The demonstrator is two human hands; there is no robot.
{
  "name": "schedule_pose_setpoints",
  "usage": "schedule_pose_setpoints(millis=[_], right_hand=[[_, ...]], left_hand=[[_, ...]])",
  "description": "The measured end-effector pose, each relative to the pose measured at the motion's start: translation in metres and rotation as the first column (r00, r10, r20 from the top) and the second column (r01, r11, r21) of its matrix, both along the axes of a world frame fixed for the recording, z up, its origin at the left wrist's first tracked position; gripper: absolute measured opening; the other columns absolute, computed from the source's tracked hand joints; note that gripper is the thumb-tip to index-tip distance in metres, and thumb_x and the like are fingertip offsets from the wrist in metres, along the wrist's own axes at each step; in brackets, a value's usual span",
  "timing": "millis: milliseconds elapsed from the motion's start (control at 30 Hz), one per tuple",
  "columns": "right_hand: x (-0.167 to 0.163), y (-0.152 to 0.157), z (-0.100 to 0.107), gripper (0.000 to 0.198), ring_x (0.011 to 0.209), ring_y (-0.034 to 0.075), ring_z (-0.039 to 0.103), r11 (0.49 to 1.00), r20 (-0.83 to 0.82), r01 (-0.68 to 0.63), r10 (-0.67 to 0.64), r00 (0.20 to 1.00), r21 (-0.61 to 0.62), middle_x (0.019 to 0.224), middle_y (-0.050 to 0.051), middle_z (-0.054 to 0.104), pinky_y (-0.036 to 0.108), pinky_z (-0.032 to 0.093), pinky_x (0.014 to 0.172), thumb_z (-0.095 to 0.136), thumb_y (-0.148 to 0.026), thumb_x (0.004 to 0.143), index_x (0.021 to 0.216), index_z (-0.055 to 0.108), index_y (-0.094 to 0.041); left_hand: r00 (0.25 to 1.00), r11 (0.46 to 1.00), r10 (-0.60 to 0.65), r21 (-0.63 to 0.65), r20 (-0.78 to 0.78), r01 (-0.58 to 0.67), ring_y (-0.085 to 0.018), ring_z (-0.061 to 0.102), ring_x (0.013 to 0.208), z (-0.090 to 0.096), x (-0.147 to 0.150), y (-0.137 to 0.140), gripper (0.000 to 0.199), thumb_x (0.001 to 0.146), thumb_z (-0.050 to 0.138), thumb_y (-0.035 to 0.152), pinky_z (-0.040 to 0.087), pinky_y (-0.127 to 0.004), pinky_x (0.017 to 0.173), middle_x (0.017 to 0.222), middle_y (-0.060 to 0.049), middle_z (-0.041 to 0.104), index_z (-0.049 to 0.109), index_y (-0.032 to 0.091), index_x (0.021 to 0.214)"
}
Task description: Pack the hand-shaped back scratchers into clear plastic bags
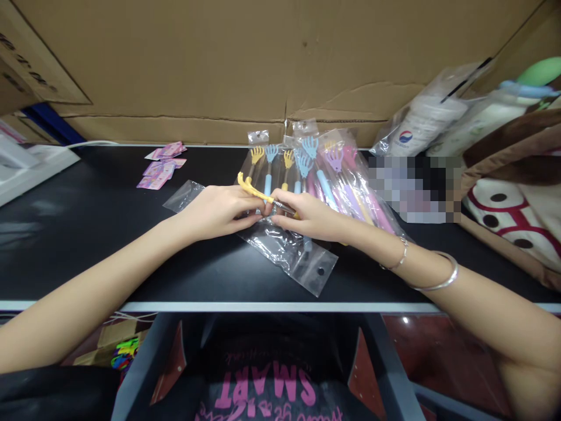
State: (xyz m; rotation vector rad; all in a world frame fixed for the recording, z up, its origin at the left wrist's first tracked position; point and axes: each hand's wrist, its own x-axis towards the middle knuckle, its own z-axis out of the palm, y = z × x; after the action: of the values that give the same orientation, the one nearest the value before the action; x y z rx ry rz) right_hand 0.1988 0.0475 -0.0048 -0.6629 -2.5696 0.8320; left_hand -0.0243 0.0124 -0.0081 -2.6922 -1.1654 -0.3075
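Note:
A small yellow back scratcher (pixel 255 189) with a silvery metal shaft is held up over the black desk. My right hand (pixel 313 216) pinches its shaft between thumb and fingers. Closed beside it, my left hand (pixel 221 211) has its fingertips at the neck of the scratcher, just below the claw head. A strip of clear plastic (pixel 186 196) sticks out past my left hand. Below both hands lies a clear plastic bag (pixel 291 263). Behind them are several bagged back scratchers (pixel 324 184) in yellow, blue, purple and pink, partly hidden by my right hand.
Small pink packets (pixel 160 166) lie at the back left. A white object (pixel 30 158) stands at the left edge. On the right are a bagged Pepsi cup (pixel 421 126), a bottle (pixel 504 111) and a brown and white bag (pixel 517 216). Cardboard (pixel 197 64) walls the back.

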Motion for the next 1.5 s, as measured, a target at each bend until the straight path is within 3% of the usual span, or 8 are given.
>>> schedule_pose_setpoints(millis=[1500], right_hand=[[-0.001,-0.0029,-0.0013,0.008,0.055,0.009,0.041,0.993,0.07,0.011,-0.02,0.997,0.121,0.063,-0.006,0.046,0.022,0.026,0.057,0.05,-0.024,0.086,0.092,0.048,-0.019]], left_hand=[[1.0,0.999,-0.001,0.052,-0.005,0.002,-0.015,0.063,0.075,0.0004,-0.0005,-0.0005,0.024,0.094,0.047,0.035,0.033,-0.024,0.057,0.088,0.0,0.07,0.068,0.024,0.097]])
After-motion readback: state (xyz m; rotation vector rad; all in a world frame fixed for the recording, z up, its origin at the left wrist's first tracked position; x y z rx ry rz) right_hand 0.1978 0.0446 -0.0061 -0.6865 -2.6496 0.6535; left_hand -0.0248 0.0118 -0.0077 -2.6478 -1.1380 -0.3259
